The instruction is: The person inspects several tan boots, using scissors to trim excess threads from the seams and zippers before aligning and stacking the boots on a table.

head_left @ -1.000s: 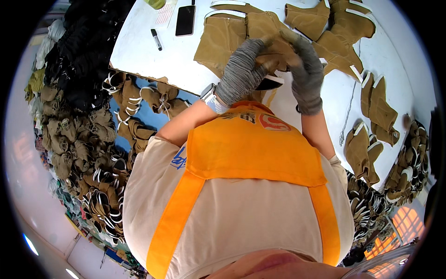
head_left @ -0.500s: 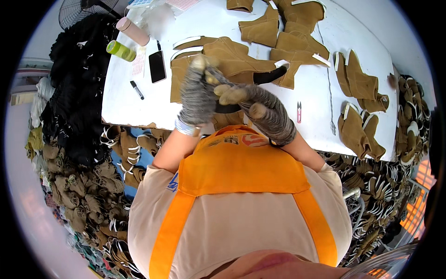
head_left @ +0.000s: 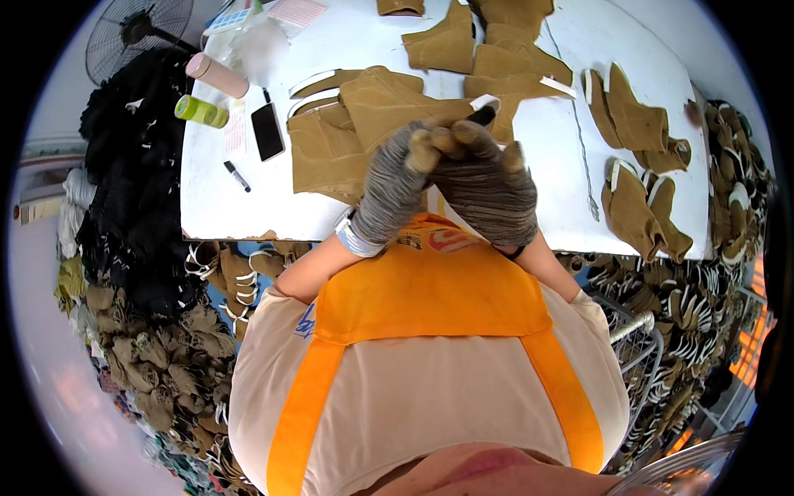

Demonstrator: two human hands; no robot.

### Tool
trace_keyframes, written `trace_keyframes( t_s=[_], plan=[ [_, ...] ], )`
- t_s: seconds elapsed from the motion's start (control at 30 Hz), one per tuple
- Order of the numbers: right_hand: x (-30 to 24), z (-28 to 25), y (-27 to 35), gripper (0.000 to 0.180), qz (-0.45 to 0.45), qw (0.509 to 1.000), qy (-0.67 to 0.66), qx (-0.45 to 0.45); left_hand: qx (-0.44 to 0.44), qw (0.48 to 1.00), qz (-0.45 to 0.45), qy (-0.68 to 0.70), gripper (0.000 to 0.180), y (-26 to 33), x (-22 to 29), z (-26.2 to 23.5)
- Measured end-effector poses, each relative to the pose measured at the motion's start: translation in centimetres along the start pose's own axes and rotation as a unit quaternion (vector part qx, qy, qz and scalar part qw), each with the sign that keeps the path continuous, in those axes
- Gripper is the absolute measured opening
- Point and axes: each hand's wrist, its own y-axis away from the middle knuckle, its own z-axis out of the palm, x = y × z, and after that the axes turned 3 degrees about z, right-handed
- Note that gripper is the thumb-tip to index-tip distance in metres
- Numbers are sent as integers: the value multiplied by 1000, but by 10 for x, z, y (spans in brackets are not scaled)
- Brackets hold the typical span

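My left hand (head_left: 397, 178) and my right hand (head_left: 488, 194), both in grey striped knit gloves with tan fingertips, meet over the table's near side. Their fingers are curled in and pressed together. A dark, narrow end of a black strip (head_left: 483, 114) pokes out beyond the right fingers; gloves cover the remainder. What the left fingers pinch is hidden. Just past the hands lies a brown suede boot upper (head_left: 393, 97) with a white edge at its tip. Under and beside it is another brown upper (head_left: 324, 150), flat on the white table (head_left: 256, 211).
More brown uppers lie at the back (head_left: 521, 62) and right (head_left: 633, 116). A phone (head_left: 267, 131), marker (head_left: 237, 176), pink bottle (head_left: 217, 76) and green container (head_left: 201, 111) stand or lie left. Black material (head_left: 136, 182) is heaped beside the table. A cord (head_left: 585, 157) crosses its right side.
My hands have come together at the fingertips, with the left shifted right and lower. Less of the black strip shows. The whole view has shifted slightly.
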Motion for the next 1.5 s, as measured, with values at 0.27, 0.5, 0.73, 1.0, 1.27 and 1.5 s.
trace_keyframes(
  t_s=[0.27, 0.5, 0.73, 1.0, 1.27, 1.5],
  plan=[
    [1, -5, -3, 60, 61, 961, 268, -25, 40, 916, 62, 395, 35, -37, 5, -30],
    [-10, -2, -2, 64, 64, 992, 92, -63, 53, 929, 225, -290, 35, -8, -2, 2],
    [3, -13, 9, 38, 15, 917, 389, -87, -54, 845, 65, 528, 30, -33, 11, -24],
    [-5, -38, 70, 40, 255, 925, 253, 125, -179, 834, 221, 472, 21, -56, 21, -79],
    [2, -51, 86, 62, 80, 833, 519, 175, -213, 976, 30, 25, 37, -3, -16, 21],
    [-37, -157, 116, 45, 97, 736, 512, 431, -159, 987, 1, -36, 53, -9, -4, 29]
  ],
)
